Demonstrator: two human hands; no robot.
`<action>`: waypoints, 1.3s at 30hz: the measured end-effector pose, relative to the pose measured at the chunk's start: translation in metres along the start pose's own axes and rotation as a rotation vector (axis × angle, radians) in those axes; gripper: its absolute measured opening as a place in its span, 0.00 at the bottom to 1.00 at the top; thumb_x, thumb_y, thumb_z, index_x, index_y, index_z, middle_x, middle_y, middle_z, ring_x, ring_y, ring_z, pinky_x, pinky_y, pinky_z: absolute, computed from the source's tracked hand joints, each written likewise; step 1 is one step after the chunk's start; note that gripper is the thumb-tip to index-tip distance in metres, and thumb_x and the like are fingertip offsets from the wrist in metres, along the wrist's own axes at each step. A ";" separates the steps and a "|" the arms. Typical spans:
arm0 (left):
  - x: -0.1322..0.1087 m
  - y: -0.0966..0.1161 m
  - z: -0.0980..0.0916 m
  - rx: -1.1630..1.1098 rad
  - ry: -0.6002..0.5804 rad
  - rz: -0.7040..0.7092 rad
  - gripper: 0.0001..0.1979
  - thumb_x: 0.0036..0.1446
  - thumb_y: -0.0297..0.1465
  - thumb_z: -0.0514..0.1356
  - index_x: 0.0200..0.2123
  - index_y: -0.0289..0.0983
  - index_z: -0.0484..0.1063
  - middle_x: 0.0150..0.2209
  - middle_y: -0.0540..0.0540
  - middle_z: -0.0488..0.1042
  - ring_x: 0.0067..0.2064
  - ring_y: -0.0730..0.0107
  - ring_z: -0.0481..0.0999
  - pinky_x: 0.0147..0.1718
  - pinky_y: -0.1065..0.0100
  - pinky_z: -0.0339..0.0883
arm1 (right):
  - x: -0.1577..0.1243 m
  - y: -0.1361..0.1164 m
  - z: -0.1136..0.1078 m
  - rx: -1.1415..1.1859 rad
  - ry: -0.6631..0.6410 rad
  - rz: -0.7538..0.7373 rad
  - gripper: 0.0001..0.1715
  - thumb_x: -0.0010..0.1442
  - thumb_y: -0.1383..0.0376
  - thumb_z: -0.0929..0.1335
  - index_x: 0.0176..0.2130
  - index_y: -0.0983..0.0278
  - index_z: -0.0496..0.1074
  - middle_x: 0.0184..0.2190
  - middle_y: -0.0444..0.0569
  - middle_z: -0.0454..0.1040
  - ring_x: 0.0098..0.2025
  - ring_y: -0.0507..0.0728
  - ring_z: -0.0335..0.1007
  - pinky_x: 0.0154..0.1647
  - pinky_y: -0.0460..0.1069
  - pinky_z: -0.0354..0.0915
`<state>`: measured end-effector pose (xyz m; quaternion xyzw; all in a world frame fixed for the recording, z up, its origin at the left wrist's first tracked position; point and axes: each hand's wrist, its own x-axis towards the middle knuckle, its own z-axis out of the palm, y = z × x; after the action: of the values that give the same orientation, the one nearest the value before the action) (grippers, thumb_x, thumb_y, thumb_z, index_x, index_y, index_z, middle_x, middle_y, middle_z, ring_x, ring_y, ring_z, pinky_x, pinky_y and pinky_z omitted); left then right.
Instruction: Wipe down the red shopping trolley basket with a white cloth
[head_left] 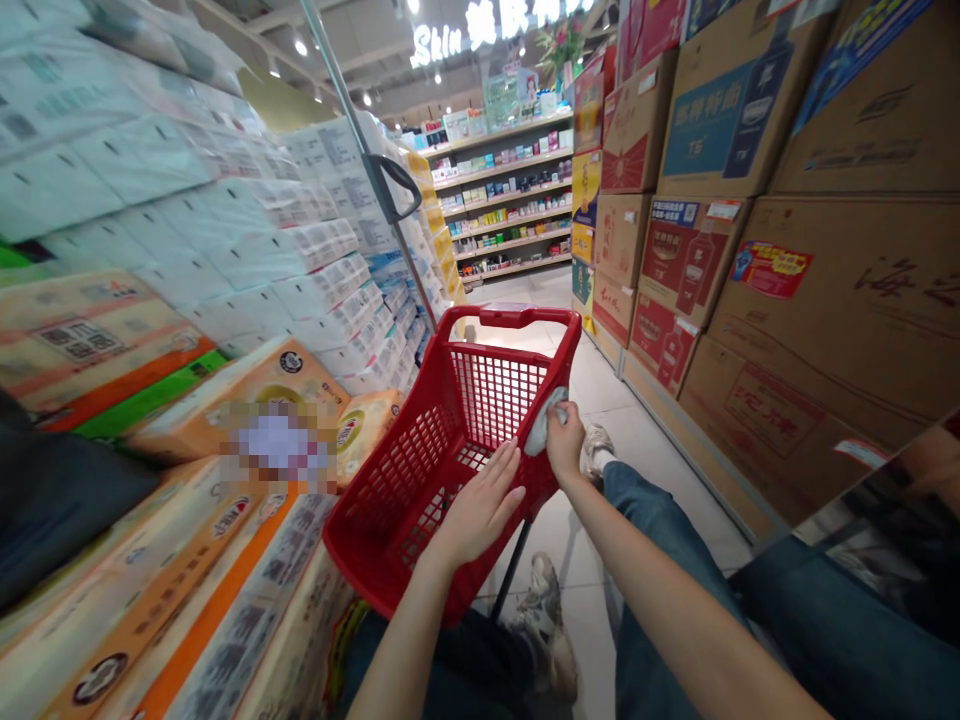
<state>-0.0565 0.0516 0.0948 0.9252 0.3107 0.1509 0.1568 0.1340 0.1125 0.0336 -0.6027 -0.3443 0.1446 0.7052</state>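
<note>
Red shopping basket (360, 540) in a store aisle, tilted before the person's legs. The left hand (480, 510) lies along the basket's near right edge, its four fingers straight and close together, the thumb set apart. The right hand (564, 440), bent at the fingers, pinches a pale cloth (538, 428) against the upper right side of the basket. Wrapped tissue packs (187, 570) are stacked at left; cardboard boxes (862, 290) form a wall at right. A metal pole (343, 85) slants behind the basket; whether the two join cannot be made out.
</note>
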 end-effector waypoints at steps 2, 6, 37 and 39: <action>0.001 -0.002 0.001 0.031 -0.007 0.019 0.27 0.70 0.40 0.42 0.69 0.44 0.40 0.71 0.51 0.41 0.71 0.68 0.39 0.68 0.57 0.43 | -0.027 0.003 -0.001 0.004 -0.051 -0.015 0.11 0.61 0.57 0.62 0.34 0.61 0.66 0.33 0.46 0.71 0.36 0.56 0.68 0.42 0.50 0.62; 0.001 -0.005 0.002 0.062 -0.013 0.041 0.27 0.70 0.41 0.42 0.69 0.43 0.42 0.71 0.49 0.42 0.71 0.67 0.41 0.68 0.56 0.44 | -0.066 0.007 -0.003 0.011 -0.196 -0.032 0.10 0.61 0.57 0.63 0.35 0.61 0.65 0.32 0.44 0.70 0.35 0.55 0.67 0.40 0.49 0.62; -0.001 -0.003 0.001 0.031 0.026 0.026 0.29 0.70 0.42 0.42 0.69 0.40 0.40 0.71 0.46 0.42 0.71 0.67 0.42 0.68 0.58 0.43 | -0.005 0.049 -0.017 -0.144 -0.071 -0.039 0.16 0.55 0.55 0.64 0.34 0.65 0.73 0.32 0.52 0.76 0.35 0.59 0.69 0.42 0.53 0.63; -0.002 -0.002 0.001 0.027 0.027 0.030 0.29 0.70 0.42 0.42 0.69 0.41 0.40 0.71 0.46 0.42 0.71 0.67 0.42 0.68 0.58 0.43 | 0.008 0.034 -0.011 -0.136 -0.045 -0.054 0.16 0.57 0.55 0.63 0.36 0.64 0.72 0.35 0.51 0.76 0.37 0.58 0.69 0.44 0.53 0.63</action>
<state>-0.0588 0.0524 0.0930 0.9297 0.3009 0.1614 0.1377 0.1537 0.1172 0.0031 -0.6365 -0.3853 0.1154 0.6581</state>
